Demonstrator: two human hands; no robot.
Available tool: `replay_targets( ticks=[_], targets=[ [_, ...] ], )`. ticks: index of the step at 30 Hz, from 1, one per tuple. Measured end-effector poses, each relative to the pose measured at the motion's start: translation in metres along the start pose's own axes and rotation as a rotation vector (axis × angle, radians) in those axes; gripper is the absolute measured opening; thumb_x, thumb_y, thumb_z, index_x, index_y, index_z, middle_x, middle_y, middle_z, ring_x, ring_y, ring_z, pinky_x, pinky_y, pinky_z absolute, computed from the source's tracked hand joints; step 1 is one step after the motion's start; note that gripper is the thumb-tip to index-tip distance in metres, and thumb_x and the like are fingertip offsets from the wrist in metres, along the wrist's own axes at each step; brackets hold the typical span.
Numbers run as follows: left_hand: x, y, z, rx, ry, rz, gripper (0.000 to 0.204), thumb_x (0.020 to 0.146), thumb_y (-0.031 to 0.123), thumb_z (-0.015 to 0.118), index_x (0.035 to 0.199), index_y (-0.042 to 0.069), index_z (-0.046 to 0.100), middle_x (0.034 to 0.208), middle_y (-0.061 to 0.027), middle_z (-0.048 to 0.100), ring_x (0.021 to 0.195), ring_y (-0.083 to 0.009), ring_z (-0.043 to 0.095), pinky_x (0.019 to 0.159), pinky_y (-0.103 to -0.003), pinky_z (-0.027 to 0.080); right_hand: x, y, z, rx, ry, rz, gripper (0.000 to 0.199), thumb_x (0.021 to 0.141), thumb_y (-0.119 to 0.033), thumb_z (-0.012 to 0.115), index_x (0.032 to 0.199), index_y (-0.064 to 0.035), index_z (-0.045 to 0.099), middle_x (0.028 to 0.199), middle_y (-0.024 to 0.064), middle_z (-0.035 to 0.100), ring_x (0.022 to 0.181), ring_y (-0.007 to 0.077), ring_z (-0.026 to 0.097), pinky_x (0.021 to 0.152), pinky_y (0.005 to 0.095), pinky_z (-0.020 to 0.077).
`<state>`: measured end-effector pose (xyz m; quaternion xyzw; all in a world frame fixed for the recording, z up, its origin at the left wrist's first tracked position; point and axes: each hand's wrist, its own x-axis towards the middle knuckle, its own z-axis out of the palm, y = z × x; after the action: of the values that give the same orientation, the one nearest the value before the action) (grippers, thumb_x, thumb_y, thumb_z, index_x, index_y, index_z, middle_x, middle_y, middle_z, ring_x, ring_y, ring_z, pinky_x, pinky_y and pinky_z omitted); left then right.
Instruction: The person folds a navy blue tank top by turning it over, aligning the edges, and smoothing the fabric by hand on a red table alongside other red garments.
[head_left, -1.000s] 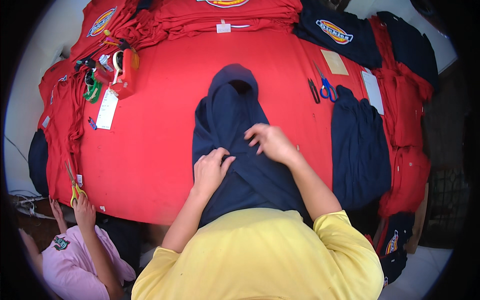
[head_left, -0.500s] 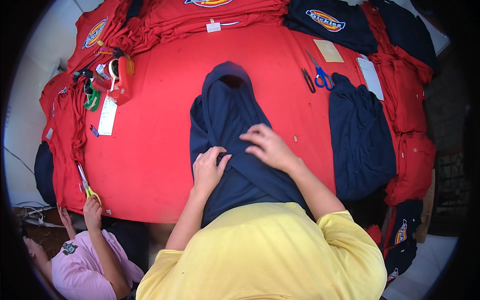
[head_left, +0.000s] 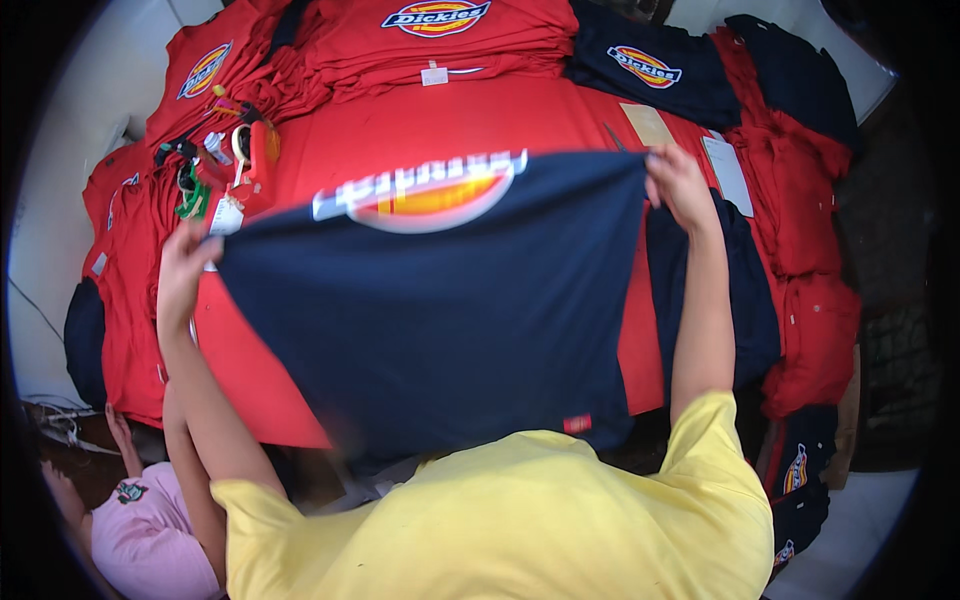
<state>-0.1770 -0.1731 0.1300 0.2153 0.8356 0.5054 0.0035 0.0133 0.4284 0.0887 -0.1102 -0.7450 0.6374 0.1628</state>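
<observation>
Stretching the navy shirt [head_left: 450,310] taut mid-frame: L hand [head_left: 184,262] pinches its upper-left corner, R hand [head_left: 680,187] its upper-right, hands wide apart. Half a sec ago it lay bunched on the red cloth [head_left: 345,135]; now it's lifted & opened, so print [head_left: 430,206] shows, approx. upper centre.

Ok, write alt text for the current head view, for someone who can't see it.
A yellow-shirted person holds a navy garment spread between the left hand and right hand, its printed logo blurred, over a red-covered table. Stacked red garments lie along the table's far edge; a pink-shirted co-worker is at lower left.
</observation>
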Motion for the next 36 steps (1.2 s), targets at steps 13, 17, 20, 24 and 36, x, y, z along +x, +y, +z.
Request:
replay_targets(
  ticks=[13,17,20,24,36],
  targets=[
    [-0.091,-0.089,0.133,0.502,-0.227,-0.006,0.064,0.081,0.021,0.072,0.138,0.008,0.047,0.15,-0.0179,0.031,0.138,-0.0336,0.032,0.112,-0.041,0.03,-0.097,0.097,0.088,-0.873,-0.014,-0.221,0.034,0.082,0.001,0.059,0.116,-0.005,0.061,0.118,0.0133,0.059,0.115,0.0332,0.051,0.101,0.0405,0.0391],
    [-0.115,-0.104,0.141,0.197,0.15,-0.051,0.048,0.079,-0.001,0.062,0.127,0.007,0.056,0.139,-0.0148,0.046,0.13,-0.0309,0.044,0.107,-0.038,0.037,-0.117,0.114,0.083,-0.783,0.187,-0.174,0.035,0.081,0.001,0.058,0.116,-0.0066,0.062,0.116,0.0129,0.059,0.111,0.0313,0.051,0.096,0.0411,0.0408],
    [-0.105,-0.105,0.146,0.219,0.234,-0.045,0.046,0.074,-0.012,0.052,0.116,0.003,0.061,0.12,-0.0122,0.056,0.118,-0.0269,0.052,0.097,-0.033,0.043,-0.11,0.105,0.095,-0.952,0.185,-0.21,0.028,0.081,0.002,0.057,0.107,-0.0057,0.063,0.107,0.0115,0.061,0.107,0.0291,0.053,0.093,0.0402,0.0409],
    [-0.096,-0.107,0.136,0.219,0.326,-0.123,0.039,0.069,-0.016,0.049,0.102,0.0,0.061,0.101,-0.009,0.053,0.094,-0.0223,0.053,0.082,-0.029,0.044,-0.088,0.112,0.086,-0.814,0.327,-0.164,0.026,0.078,0.002,0.055,0.103,-0.0044,0.058,0.098,0.0129,0.06,0.093,0.0331,0.057,0.083,0.0417,0.0446],
    [-0.129,-0.105,0.137,-0.227,0.182,-0.217,0.016,0.088,0.0,0.062,0.09,0.002,0.047,0.088,-0.0036,0.051,0.076,-0.0095,0.048,0.069,-0.024,0.041,-0.126,0.135,0.077,-1.01,0.402,-0.222,0.027,0.076,0.001,0.055,0.102,-0.0062,0.057,0.097,0.0122,0.057,0.094,0.0318,0.055,0.081,0.0427,0.0407]
  ],
)
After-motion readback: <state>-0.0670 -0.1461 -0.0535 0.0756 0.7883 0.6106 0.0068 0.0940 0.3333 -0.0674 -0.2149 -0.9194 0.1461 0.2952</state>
